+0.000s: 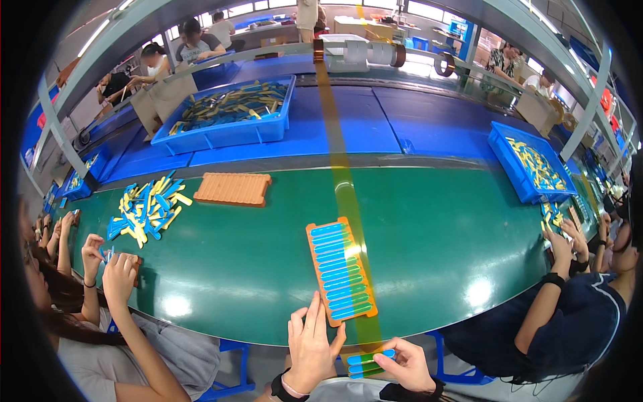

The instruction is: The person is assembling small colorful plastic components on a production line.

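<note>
An orange slotted tray (369, 307) lies at a slant on the green table, filled with a column of blue flat sticks (329, 253) with rounded ends. My left hand (311, 345) is at its near left corner, fingers along the side and thumb against the near end, gripping it. Below the table's front edge, my right hand (410, 367) pinches a few blue flat sticks (360, 359) between thumb and fingers. A see-through amber strip (345, 194) crosses the view over part of the tray and makes the sticks behind it look green.
A second orange tray (232, 189) and a pile of blue and yellow sticks (149, 209) lie left on the green table (442, 228). Blue bins (224, 137) of sticks stand behind and at right (529, 191). Co-workers sit close on both sides, a co-worker's hand (119, 278) at left.
</note>
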A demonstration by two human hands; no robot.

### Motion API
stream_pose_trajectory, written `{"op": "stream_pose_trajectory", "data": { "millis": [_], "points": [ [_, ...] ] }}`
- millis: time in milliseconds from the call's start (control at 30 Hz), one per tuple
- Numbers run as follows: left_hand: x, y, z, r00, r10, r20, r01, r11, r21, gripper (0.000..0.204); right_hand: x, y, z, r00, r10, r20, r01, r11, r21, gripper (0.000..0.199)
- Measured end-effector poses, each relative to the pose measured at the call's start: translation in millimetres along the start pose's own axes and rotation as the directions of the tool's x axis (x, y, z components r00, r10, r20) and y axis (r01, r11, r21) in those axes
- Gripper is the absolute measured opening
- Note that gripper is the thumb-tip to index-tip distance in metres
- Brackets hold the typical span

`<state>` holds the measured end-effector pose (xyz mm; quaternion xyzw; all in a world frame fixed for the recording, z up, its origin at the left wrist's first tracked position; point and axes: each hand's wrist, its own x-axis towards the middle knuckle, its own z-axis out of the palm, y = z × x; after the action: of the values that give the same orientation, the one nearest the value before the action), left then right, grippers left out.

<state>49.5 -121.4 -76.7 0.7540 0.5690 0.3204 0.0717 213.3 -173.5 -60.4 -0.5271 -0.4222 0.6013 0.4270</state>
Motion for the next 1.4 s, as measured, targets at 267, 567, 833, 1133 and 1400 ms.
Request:
{"op": "stream_pose_trajectory", "data": {
  "millis": [267,567,833,1133,1400],
  "points": [
    [-26.0,19.3,-11.0,0.991,-0.032,0.127,0.040,0.998,-0.056,0.061,-4.4,11.4,10.6,0.981,-0.005,-0.195,0.025,0.995,0.098,0.021],
    [-30.5,12.3,-8.3,0.988,0.061,0.140,-0.055,0.997,-0.044,0.064,-0.6,12.7,10.2,0.974,0.033,-0.226,0.006,0.985,0.173,0.024],
    [-28.0,5.6,-14.2,0.974,0.073,0.213,-0.056,0.995,-0.085,0.067,3.9,8.6,14.1,0.977,0.034,-0.211,0.010,0.979,0.204,0.026],
    [-6.8,-23.6,-25.9,0.717,0.658,0.228,-0.669,0.743,-0.040,0.039,5.3,13.0,8.3,0.981,0.032,-0.192,-0.004,0.989,0.146,0.025],
    [-1.1,-28.9,-29.1,0.658,0.652,0.376,-0.650,0.744,-0.153,0.038,4.2,-7.0,-2.0,0.982,-0.037,-0.186,-0.014,0.964,-0.265,0.022]
  ]
}}
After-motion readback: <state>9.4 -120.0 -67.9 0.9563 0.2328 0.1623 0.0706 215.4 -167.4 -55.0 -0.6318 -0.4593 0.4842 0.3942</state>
